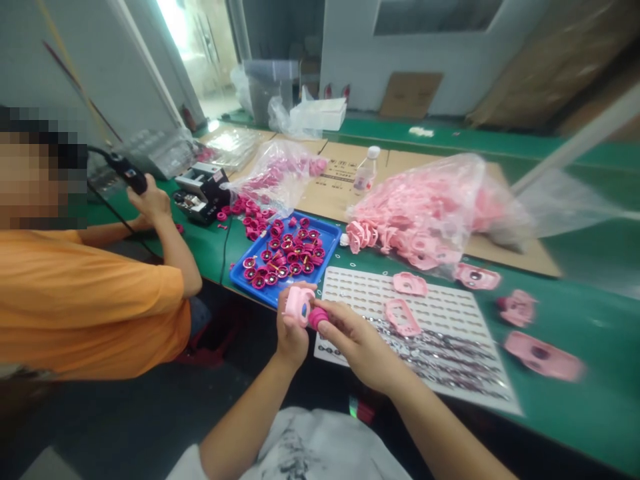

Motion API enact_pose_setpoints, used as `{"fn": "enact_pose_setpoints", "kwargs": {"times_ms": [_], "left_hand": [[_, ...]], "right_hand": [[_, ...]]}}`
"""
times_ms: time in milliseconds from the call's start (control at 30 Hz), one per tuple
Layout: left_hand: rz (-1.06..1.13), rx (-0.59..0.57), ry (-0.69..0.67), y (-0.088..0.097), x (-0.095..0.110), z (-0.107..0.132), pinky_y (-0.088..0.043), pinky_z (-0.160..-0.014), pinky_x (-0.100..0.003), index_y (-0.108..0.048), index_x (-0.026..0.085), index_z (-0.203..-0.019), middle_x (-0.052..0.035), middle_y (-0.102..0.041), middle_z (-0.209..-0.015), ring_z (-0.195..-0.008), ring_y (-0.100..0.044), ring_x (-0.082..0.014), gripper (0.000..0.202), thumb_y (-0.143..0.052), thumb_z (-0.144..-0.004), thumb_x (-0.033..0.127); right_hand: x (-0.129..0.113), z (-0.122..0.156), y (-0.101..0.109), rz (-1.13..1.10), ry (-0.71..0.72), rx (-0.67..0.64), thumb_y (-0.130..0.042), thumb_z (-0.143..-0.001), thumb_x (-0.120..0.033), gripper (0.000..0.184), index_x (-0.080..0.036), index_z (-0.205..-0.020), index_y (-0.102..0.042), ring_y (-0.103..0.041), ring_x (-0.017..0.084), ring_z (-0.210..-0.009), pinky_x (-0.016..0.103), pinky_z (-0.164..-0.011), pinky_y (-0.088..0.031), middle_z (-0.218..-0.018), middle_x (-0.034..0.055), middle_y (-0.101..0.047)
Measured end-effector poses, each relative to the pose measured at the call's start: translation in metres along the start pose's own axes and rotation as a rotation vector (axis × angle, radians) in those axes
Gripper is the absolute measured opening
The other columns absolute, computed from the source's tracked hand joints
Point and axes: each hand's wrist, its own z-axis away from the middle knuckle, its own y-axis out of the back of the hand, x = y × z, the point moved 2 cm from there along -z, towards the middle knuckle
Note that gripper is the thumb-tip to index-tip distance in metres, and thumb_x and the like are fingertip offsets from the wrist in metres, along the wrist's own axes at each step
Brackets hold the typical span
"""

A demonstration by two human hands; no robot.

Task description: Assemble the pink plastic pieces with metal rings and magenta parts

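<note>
My left hand (pixel 293 340) is closed round a light pink plastic casing (pixel 298 304) with a round opening in its face. In the fingers of my right hand (pixel 357 343) is a dark pink round plastic part (pixel 318 319), up against the casing's side; whether it is seated in it I cannot tell. Just beyond my hands, a blue tray (pixel 240 275) bears many dark pink cup-shaped parts (pixel 285 257). Right of my hands a white perforated sheet (pixel 450 310) carries rows of small metal pieces, with a pink frame (pixel 403 317) and another pink shell (pixel 410 284) on it.
Clear bags of light pink shells (pixel 425 213) and dark pink parts (pixel 280 170) lie on cardboard (pixel 340 173) beside a bottle (pixel 367 170). More pink shells (pixel 544 355) lie at right. At left, a co-worker in an orange shirt (pixel 95 300) holds a black corded tool (pixel 131 175).
</note>
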Motion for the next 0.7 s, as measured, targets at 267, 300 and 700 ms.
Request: {"fn": "enact_pose_setpoints", "kwargs": {"times_ms": [267,300,700], "left_hand": [[0.027,0.056,0.039,-0.007,-0.007,0.003,-0.040,-0.074,-0.034,-0.036,0.017,-0.102,-0.0110,-0.046,-0.097,-0.082,-0.049,-0.0204,0.065,-0.002,-0.068,0.061],[0.026,0.059,0.041,-0.007,-0.007,0.003,-0.039,-0.075,-0.034,-0.036,0.017,-0.102,-0.0107,-0.047,-0.095,-0.081,-0.050,-0.0203,0.065,-0.003,-0.068,0.061],[0.030,0.059,0.006,-0.008,0.002,0.007,-0.041,-0.071,-0.033,-0.040,0.017,-0.097,-0.0087,-0.049,-0.087,-0.077,-0.050,-0.0197,0.066,-0.003,-0.066,0.063]], "right_hand": [[-0.004,0.008,-0.001,-0.350,-0.018,0.036,-0.045,-0.077,-0.029,0.015,-0.022,-0.090,-0.044,-0.049,0.017,-0.085,0.031,-0.076,-0.040,-0.090,0.0042,-0.051],[-0.006,0.010,0.001,-0.364,-0.021,0.036,-0.044,-0.077,-0.029,0.015,-0.022,-0.090,-0.044,-0.049,0.017,-0.085,0.032,-0.075,-0.040,-0.090,0.0043,-0.051],[-0.014,0.010,-0.002,-0.376,-0.056,0.115,-0.047,-0.074,-0.028,0.017,-0.022,-0.089,-0.047,-0.049,0.015,-0.073,0.031,-0.070,-0.040,-0.084,0.0038,-0.051]]}}
